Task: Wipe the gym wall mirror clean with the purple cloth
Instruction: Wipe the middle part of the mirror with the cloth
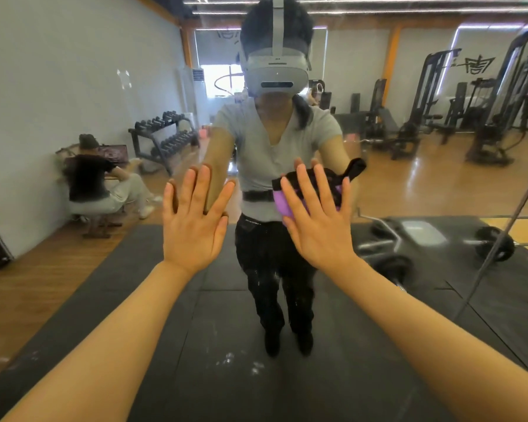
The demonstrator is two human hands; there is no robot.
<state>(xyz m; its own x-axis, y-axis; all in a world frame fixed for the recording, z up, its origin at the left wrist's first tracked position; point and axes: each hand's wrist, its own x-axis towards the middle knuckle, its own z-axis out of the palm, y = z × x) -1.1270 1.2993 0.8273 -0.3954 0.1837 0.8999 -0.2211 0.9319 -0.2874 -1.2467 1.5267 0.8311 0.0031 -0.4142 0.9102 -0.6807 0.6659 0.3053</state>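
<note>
Right hand (317, 226) presses purple-and-black cloth (282, 202) flat on mirror (73, 71).

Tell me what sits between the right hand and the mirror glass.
In the head view, the purple cloth lies between the right hand and the mirror; straight fingers press it flat against the glass.

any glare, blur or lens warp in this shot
Head view: wide-angle warp bows the forearms and room edges; ceiling strip lights streak pale glare along the top of the gym wall mirror; the open right hand pressing the purple cloth is sharp, far gym machines softer.
</note>
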